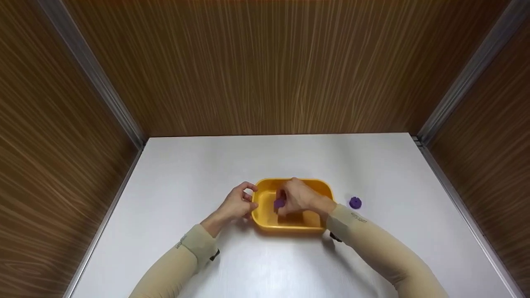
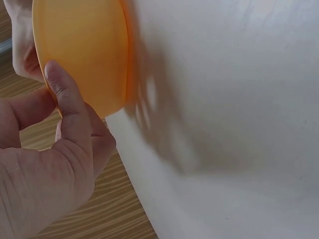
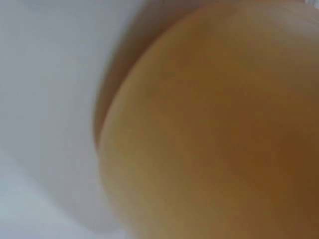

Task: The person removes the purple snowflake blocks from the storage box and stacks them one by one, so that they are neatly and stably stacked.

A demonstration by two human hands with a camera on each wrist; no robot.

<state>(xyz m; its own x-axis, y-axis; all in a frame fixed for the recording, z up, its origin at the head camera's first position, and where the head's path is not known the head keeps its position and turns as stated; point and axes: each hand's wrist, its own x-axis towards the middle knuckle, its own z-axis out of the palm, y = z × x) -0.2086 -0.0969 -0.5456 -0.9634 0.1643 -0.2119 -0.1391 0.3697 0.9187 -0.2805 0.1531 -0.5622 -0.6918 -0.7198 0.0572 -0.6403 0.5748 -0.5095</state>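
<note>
A yellow-orange plastic tub point(image 1: 263, 213) with rounded corners stands on the white table. At its left end, my left hand point(image 1: 235, 203) holds the rim between thumb and fingers; the left wrist view shows the thumb point(image 2: 67, 94) against the tub's wall. My right hand point(image 1: 300, 196) reaches down inside the tub and pinches a small purple piece point(image 1: 279, 203), whose exact shape is partly covered by the fingers. In the right wrist view, the tub's blurred wall point(image 3: 199, 124) fills most of the picture and hides the right hand.
A round purple piece with a notched edge point(image 1: 355, 202) lies on the white table point(image 1: 198, 165), right of the tub. Wood-grain panels point(image 1: 265, 70) with grey metal corner strips enclose the back and both sides.
</note>
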